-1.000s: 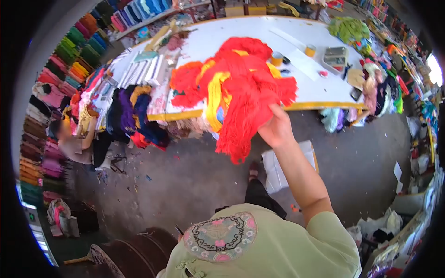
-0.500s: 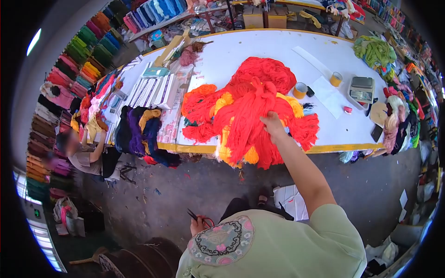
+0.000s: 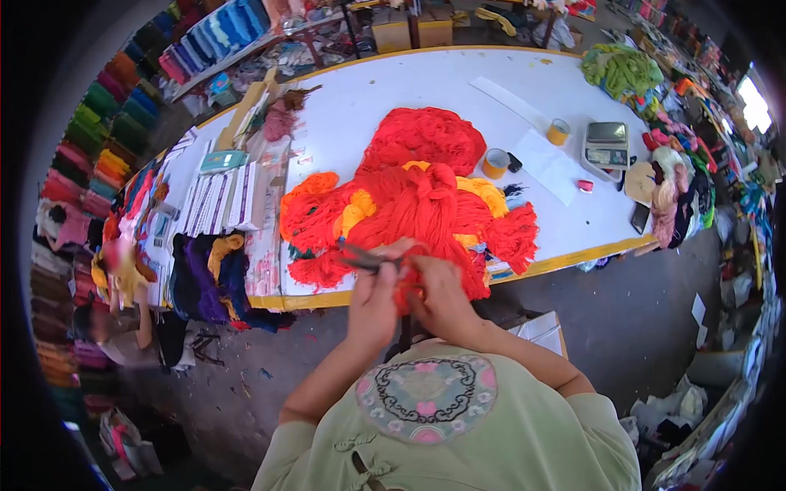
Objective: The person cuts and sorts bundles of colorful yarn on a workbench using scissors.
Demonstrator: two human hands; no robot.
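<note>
Red yarn hanks [image 3: 422,139] are piled at the table's front edge, with yellow yarn [image 3: 481,195] showing between them. My left hand [image 3: 375,301] is closed around dark scissors [image 3: 361,258], whose blurred blades point left over the heap. Right beside it, my right hand [image 3: 444,296] has its fingers closed on a bunch of red yarn. The two hands are close together at the near edge of the pile, and some fingertips are hidden by yarn.
The white table [image 3: 409,78] bears a scale [image 3: 607,146], two tape rolls, papers and green yarn [image 3: 622,72]. Stacked white boxes [image 3: 221,196] and dark hanks [image 3: 201,274] lie left. Another person [image 3: 123,327] works at the far left. A white box stands below the table.
My left hand has risen from beside my body to the heap with the scissors. My right hand has drawn in toward it. The view has shifted, and the front red yarn lies differently.
</note>
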